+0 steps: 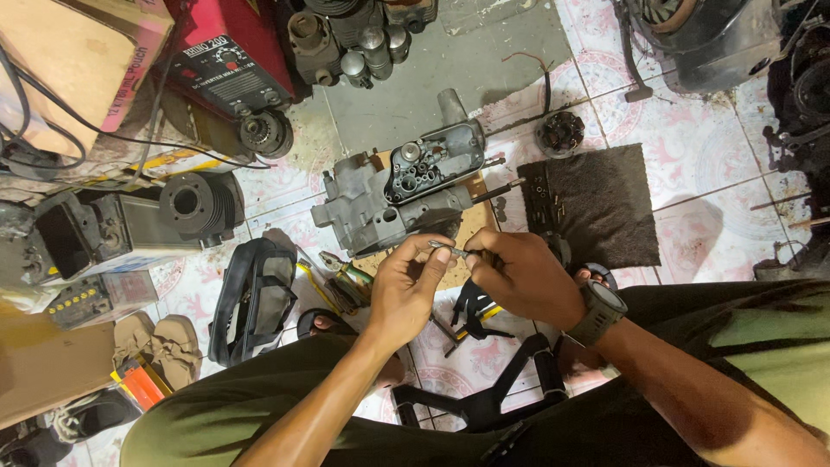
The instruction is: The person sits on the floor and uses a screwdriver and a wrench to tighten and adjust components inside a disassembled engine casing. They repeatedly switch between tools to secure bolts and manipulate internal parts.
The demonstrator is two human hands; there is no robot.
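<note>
Both hands [467, 281] pinch small metal part [447, 251] above engine casing [402, 195].

engine case [406, 195] on floor, mat [601, 203] to its right — sandals [160, 346] probably nearer, left

Patterned pink-and-white floor tiles [692, 147]; a grey cement patch [406, 95]; dim, cluttered workshop floor.
</note>
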